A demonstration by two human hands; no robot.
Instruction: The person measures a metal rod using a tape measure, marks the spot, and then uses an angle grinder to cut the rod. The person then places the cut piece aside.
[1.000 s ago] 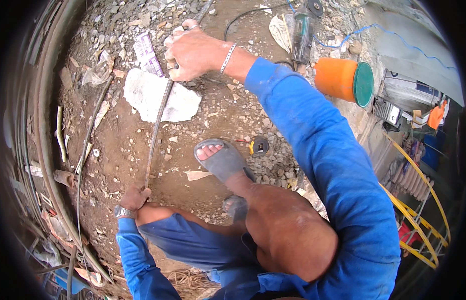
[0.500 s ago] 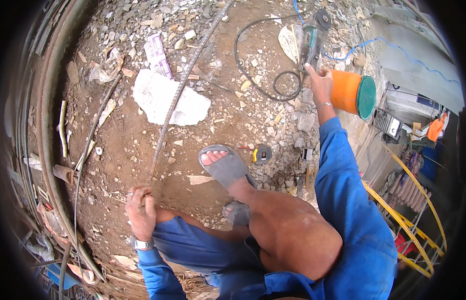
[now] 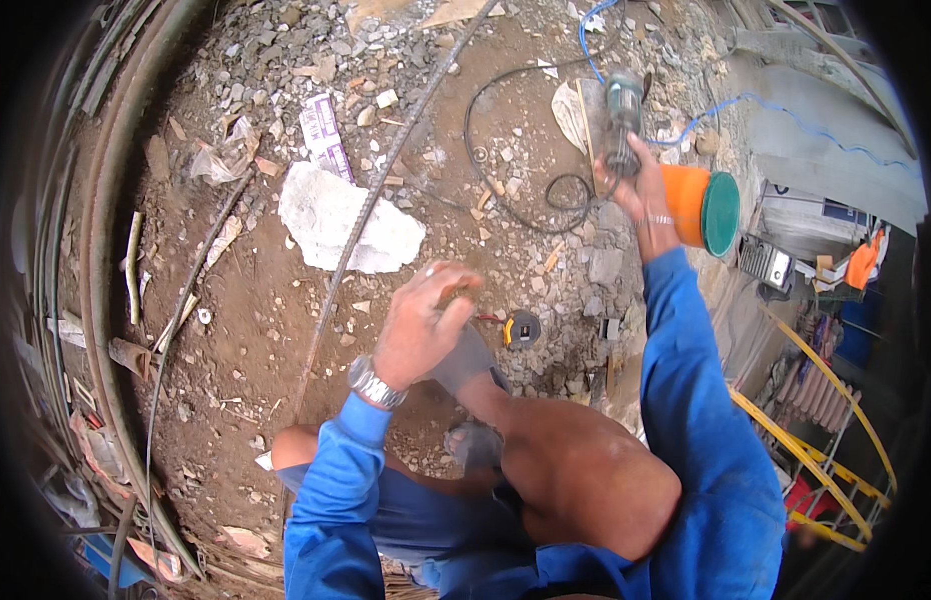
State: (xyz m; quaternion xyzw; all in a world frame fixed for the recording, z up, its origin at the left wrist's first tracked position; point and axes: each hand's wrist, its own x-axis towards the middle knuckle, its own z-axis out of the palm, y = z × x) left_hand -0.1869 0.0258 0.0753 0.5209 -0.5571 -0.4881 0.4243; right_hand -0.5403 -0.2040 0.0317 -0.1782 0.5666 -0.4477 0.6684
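My right hand (image 3: pixel 641 188) is wrapped round the rear of a green and dark angle grinder (image 3: pixel 624 98), its disc end pointing away from me. A black cord lies looped on the ground close by. My left hand (image 3: pixel 422 322) is in the air over my sandalled foot, its fingers loosely bent, the thumb apart and nothing held. Left of that hand, a long ribbed steel rebar (image 3: pixel 394 160) stretches across the dirt, passing over a white slab-like chunk (image 3: pixel 316 222). A yellow and black tape measure (image 3: pixel 523 330) lies right of my left hand.
An orange bucket with a green end (image 3: pixel 689 205) lies on its side beside my right wrist. Bent rods (image 3: pixel 98 200) curve along the left edge. A blue cable (image 3: pixel 731 102) runs off to the right. Yellow metal framing (image 3: pixel 801 450) stands at lower right. Gravel and scraps cover the ground.
My left hand has left the near end of the rebar and moved right and away from me. The grinder, still in my right hand, has shifted slightly towards me and turned.
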